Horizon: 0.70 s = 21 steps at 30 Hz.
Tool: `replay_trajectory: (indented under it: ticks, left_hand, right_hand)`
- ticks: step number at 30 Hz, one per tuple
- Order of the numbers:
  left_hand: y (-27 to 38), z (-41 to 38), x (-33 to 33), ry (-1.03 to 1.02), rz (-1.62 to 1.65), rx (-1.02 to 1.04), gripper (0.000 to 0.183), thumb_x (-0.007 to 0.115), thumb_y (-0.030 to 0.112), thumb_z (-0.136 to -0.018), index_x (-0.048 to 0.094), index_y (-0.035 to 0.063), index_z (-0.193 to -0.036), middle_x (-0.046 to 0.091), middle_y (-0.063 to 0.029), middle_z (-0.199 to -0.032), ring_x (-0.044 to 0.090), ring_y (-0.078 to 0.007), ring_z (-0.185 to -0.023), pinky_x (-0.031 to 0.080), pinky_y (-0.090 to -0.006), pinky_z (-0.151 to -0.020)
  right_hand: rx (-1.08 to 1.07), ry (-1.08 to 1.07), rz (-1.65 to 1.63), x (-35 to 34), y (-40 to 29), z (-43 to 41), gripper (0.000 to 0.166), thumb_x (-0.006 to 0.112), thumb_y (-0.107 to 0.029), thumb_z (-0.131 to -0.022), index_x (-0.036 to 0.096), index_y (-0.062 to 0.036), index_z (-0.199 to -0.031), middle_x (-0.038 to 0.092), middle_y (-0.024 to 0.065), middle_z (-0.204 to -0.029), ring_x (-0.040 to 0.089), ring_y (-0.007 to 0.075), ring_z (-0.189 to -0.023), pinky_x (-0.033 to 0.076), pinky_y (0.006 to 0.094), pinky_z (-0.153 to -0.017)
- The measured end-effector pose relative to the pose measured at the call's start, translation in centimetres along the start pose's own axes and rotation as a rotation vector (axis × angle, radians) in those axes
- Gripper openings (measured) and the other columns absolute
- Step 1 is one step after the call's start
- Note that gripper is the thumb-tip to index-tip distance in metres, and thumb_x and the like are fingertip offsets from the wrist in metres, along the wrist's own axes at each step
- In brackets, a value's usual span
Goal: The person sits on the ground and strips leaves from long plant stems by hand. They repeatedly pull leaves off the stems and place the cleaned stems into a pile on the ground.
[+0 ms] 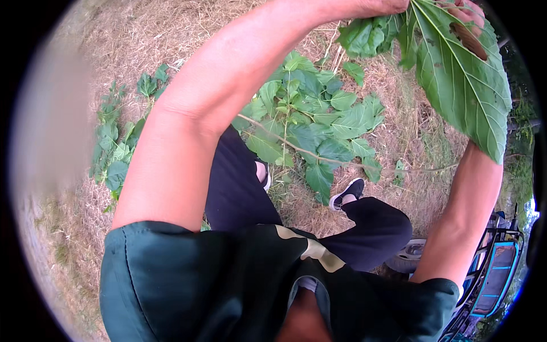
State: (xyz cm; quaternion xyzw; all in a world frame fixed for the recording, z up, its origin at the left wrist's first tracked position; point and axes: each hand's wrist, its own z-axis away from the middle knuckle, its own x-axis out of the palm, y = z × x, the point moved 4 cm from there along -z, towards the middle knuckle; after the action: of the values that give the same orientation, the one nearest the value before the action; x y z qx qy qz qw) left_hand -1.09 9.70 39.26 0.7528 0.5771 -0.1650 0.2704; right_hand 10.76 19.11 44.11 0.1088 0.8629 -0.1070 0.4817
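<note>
My left hand is at the top edge, its fingers mostly out of frame. It is at the base of a large lobed green leaf, veined underside showing, with a ragged brown-edged hole. Smaller crumpled leaves hang just below this hand. Partly behind the big leaf, my right hand is raised with its fingers curled; the leaf and frame edge hide its grip. Below, a heap of cut leafy branches covers the ground in front of my feet. A thin bare stem crosses it toward my right forearm.
More leafy cuttings lie on the dry grass at the left. My black shoe stands close to the heap. At the lower right are a wheel and a blue-edged metal frame of a vehicle. A pale blur covers the far left.
</note>
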Motion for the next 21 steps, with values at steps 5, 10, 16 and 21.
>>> replay_trajectory:
  ticks: [5,10,16,21]
  left_hand:
    - [-1.4,0.3,-1.2,0.037,-0.217,0.101,0.019,0.053,0.019,-0.076,0.065,0.0051,-0.072,0.064,-0.0195,-0.071,0.065,-0.0357,-0.070,0.052,-0.0458,-0.063]
    - [-0.6,-0.3,-1.1,-0.002,-0.202,0.083,0.016,0.053,0.018,-0.075,0.064,0.0065,-0.072,0.064,-0.0179,-0.070,0.065,-0.0353,-0.069,0.052,-0.0449,-0.063]
    - [-1.4,0.1,-2.2,-0.028,-0.254,-0.075,0.014,0.056,0.017,-0.071,0.067,0.0085,-0.074,0.066,-0.0146,-0.073,0.066,-0.0318,-0.071,0.052,-0.0432,-0.064]
    - [-2.5,1.0,-1.5,-0.001,-0.086,-0.180,0.012,0.055,0.013,-0.068,0.064,0.0052,-0.071,0.064,-0.0183,-0.069,0.065,-0.0357,-0.068,0.051,-0.0460,-0.061]
  right_hand:
    - [-0.069,0.074,0.186,0.0,-2.5,-0.7,0.023,0.061,-0.027,-0.082,0.070,-0.0063,-0.077,0.067,0.0102,-0.070,0.061,0.0272,-0.059,0.047,0.0347,-0.054]
    - [0.027,0.144,0.304,-0.2,-2.2,-1.2,0.023,0.057,-0.025,-0.082,0.065,-0.0038,-0.083,0.063,0.0177,-0.077,0.058,0.0359,-0.071,0.046,0.0408,-0.062]
    - [0.031,0.133,0.285,3.7,0.8,-5.5,0.028,0.056,-0.023,-0.077,0.055,0.0027,-0.086,0.057,0.0291,-0.087,0.052,0.0479,-0.083,0.044,0.0467,-0.069]
    - [0.207,0.041,-0.088,3.5,1.6,-6.6,0.023,0.055,-0.021,-0.082,0.065,-0.0001,-0.081,0.058,0.0091,-0.058,0.059,0.0152,-0.055,0.044,0.0302,-0.052]
